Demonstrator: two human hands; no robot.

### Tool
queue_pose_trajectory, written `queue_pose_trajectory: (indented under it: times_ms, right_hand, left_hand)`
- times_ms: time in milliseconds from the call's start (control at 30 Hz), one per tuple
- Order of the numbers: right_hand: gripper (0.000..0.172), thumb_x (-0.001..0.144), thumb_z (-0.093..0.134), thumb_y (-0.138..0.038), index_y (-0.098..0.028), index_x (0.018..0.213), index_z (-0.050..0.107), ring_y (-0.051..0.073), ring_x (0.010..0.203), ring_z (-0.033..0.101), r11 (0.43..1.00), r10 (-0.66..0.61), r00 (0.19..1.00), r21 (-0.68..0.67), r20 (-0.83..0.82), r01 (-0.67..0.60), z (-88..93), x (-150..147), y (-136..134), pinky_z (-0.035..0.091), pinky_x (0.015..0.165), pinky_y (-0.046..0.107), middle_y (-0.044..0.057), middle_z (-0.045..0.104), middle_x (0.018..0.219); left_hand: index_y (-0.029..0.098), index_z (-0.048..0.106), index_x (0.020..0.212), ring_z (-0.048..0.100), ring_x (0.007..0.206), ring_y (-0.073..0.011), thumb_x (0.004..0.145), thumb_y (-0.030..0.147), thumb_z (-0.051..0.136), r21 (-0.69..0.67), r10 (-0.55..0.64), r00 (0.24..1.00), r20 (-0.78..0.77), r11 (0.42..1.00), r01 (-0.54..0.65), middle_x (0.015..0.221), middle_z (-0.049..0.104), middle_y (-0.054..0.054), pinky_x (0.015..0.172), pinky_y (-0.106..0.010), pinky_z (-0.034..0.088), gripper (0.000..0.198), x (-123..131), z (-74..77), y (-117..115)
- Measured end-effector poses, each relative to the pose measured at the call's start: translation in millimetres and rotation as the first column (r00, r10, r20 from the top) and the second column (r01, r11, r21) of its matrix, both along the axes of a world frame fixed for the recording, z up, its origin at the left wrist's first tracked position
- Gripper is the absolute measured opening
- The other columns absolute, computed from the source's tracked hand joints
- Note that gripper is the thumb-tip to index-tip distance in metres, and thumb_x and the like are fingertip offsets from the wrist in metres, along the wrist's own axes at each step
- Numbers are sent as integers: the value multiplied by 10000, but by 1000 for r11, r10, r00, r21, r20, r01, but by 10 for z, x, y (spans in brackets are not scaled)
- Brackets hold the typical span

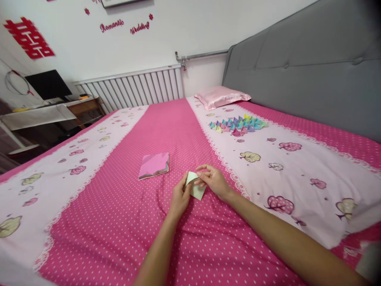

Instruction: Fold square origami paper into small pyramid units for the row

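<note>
A pale green sheet of paper, partly bent over, is between my hands just above the pink bedspread. My left hand is closed on its left edge, thumb in front. At the upper right side of the sheet, my right hand has its thumb and fingers closed on the paper, with the forefinger stretched across the top. My fingers cover part of the sheet. Left of my hands lies a stack of square coloured paper with a pink sheet uppermost.
Several small folded paper shapes in many colours stand in rows on the bedspread at the upper right. Behind them rest a pink pillow and the grey headboard. A radiator and a desk with a monitor are farther off.
</note>
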State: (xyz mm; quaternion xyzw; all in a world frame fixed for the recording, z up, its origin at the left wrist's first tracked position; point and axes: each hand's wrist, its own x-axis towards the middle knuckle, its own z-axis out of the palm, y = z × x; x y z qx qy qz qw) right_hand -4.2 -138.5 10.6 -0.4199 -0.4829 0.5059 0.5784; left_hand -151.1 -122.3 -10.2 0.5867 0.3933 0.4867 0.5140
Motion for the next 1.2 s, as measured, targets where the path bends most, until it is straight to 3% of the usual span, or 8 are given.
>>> queue_pose_trajectory:
  times_ms: [100, 200, 300, 367, 467, 567, 733, 1200]
  right_hand:
    - [325, 779, 546, -357, -188, 1050, 485, 152, 758, 657, 994, 72, 996, 83, 56, -77, 41, -5, -44, 515, 598, 249, 68, 679, 898]
    - [390, 759, 574, -302, -203, 1124, 480, 176, 960, 591, 967, 35, 964, 235, 263, -99, 73, 25, -69, 481, 792, 338, 92, 619, 1065]
    - [513, 635, 692, -341, -224, 1112, 545, 246, 1152, 429, 898, -107, 818, 407, 565, -164, 55, 67, -57, 317, 971, 452, 97, 524, 1205]
    - [637, 520, 754, -433, -242, 1101, 576, 304, 1221, 306, 857, -183, 703, 461, 687, -228, 16, 84, -38, 222, 1002, 506, 102, 427, 1306]
    - [740, 444, 758, -530, -267, 1113, 584, 347, 1248, 215, 844, -191, 605, 445, 773, -301, -48, 90, -16, 213, 981, 538, 97, 298, 1395]
    - [573, 544, 744, -451, -301, 1080, 609, 333, 1242, 221, 844, -214, 568, 442, 795, -302, -93, 84, -4, 226, 974, 528, 62, 283, 1408]
    - [271, 726, 629, -251, -341, 979, 662, 265, 1195, 304, 840, -271, 600, 489, 752, -234, -121, 73, 18, 274, 963, 476, 28, 401, 1337]
    - [254, 729, 585, -125, -297, 878, 696, 197, 1049, 494, 935, -213, 810, 354, 547, 7, -49, 99, 33, 393, 893, 390, 33, 570, 1148]
  left_hand:
    - [134, 662, 888, 581, 679, -152, 736, 362, 585, -85, 15, 998, 58, 996, -10, 768, 671, -49, 620, -226, 430, 285, -7, -34, 29]
    - [139, 647, 882, 589, 657, -143, 744, 385, 578, -216, 34, 969, 247, 976, 21, 761, 670, -39, 617, -235, 449, 290, -28, -4, 50]
    - [141, 644, 867, 609, 693, -143, 763, 308, 573, -348, 99, 914, 393, 936, 48, 801, 677, -43, 646, -239, 482, 209, -48, 61, 63]
    - [133, 641, 862, 617, 704, -139, 782, 240, 550, -415, 156, 883, 443, 909, 48, 834, 678, -52, 659, -238, 501, 161, -56, 94, 70]
    - [119, 632, 881, 625, 730, -136, 806, 178, 509, -465, 201, 849, 489, 884, 59, 884, 674, -70, 673, -235, 520, 156, -62, 117, 78]
    - [101, 624, 890, 633, 743, -143, 818, 168, 487, -486, 207, 841, 501, 871, 75, 891, 672, -88, 686, -241, 532, 169, -65, 123, 84]
    - [100, 628, 889, 645, 761, -164, 828, 181, 473, -502, 183, 860, 476, 860, 94, 890, 678, -101, 706, -262, 538, 185, -66, 136, 75]
    - [120, 605, 956, 648, 784, -141, 846, 188, 453, -515, 209, 839, 502, 852, 96, 948, 675, -86, 673, -215, 536, 200, -83, 149, 81]
